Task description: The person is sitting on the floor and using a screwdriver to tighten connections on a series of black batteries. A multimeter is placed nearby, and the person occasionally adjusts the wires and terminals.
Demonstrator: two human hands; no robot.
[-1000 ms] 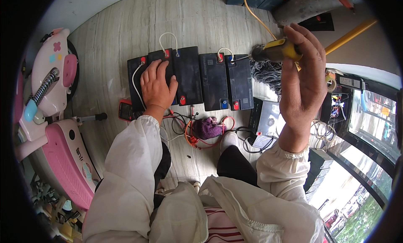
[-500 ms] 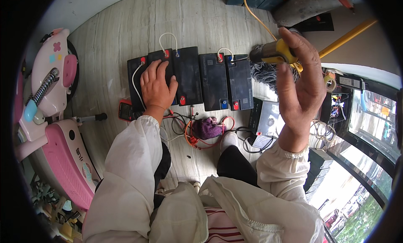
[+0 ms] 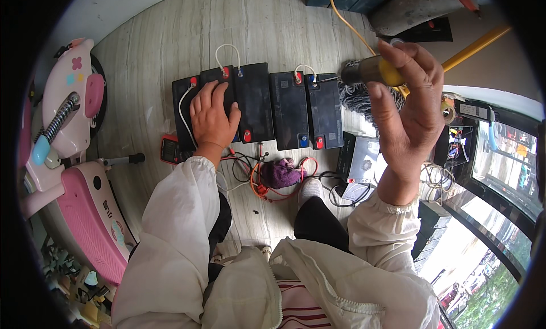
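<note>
Several black batteries stand side by side on the floor. My left hand (image 3: 214, 114) lies palm down, fingers stretched, on the second battery from the left (image 3: 211, 75). My right hand (image 3: 412, 101) grips a screwdriver (image 3: 369, 71) by its yellow and dark handle, thumb on the near side. The thin shaft runs left to the blue terminal at the far end of the rightmost battery (image 3: 329, 113); contact with the screw is too small to tell. A short white wire (image 3: 305, 66) joins that terminal to the red one on the neighbouring battery (image 3: 288, 110).
A red multimeter (image 3: 169, 149) lies near the leftmost battery. Tangled leads and a purple cloth (image 3: 281, 174) lie by my feet. A grey mop head (image 3: 358, 99) rests beyond the screwdriver. At left stands a pink scooter (image 3: 85, 209); at right, a glass door (image 3: 500, 170).
The screwdriver handle has turned in my right fingers, which have shifted their hold slightly. My left hand and the batteries have stayed in place.
</note>
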